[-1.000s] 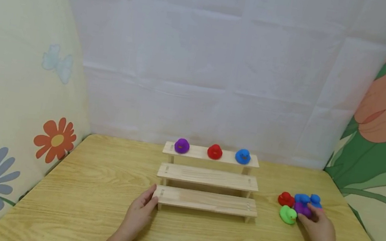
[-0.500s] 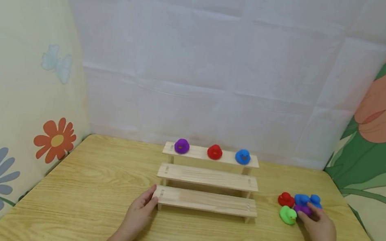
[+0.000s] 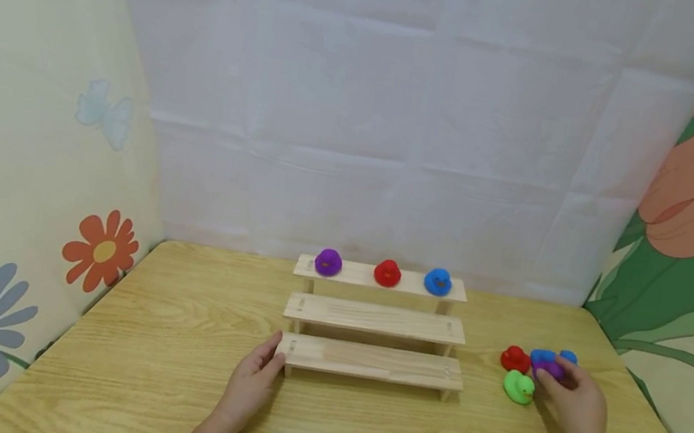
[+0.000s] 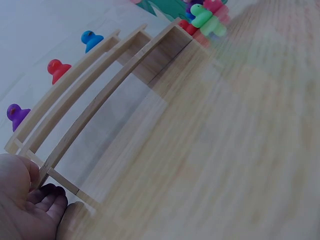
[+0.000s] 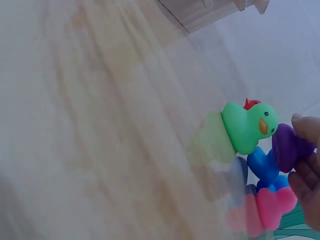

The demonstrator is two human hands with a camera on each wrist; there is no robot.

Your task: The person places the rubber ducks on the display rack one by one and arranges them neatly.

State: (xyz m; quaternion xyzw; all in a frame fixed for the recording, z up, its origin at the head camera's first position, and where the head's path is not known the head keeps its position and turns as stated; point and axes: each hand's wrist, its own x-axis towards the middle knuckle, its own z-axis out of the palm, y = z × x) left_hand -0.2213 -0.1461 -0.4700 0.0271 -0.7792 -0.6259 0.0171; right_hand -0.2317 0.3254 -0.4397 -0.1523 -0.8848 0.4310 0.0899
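At the left end of the lowest step of a three-tier wooden stand [image 3: 373, 362], my left hand [image 3: 250, 384] grips the board between thumb and fingers, as the left wrist view also shows. My right hand [image 3: 578, 412] pinches a purple rubber duck [image 5: 286, 147], raised and tilted above the other ducks. Around it are a green duck [image 3: 518, 387], a red duck [image 3: 515, 358], blue ducks [image 5: 264, 165] and a pink duck [image 5: 275, 207]; the pink one is hidden in the head view.
On the stand's top step sit a purple duck [image 3: 328, 263], a red duck [image 3: 388, 273] and a blue duck [image 3: 438, 282]. The wood-grain table [image 3: 183, 341] meets a white cloth [image 3: 358, 137] behind and printed panels at both sides.
My right hand has lifted the purple duck slightly from among the ducks on the right. The left hand keeps its place on the stand.
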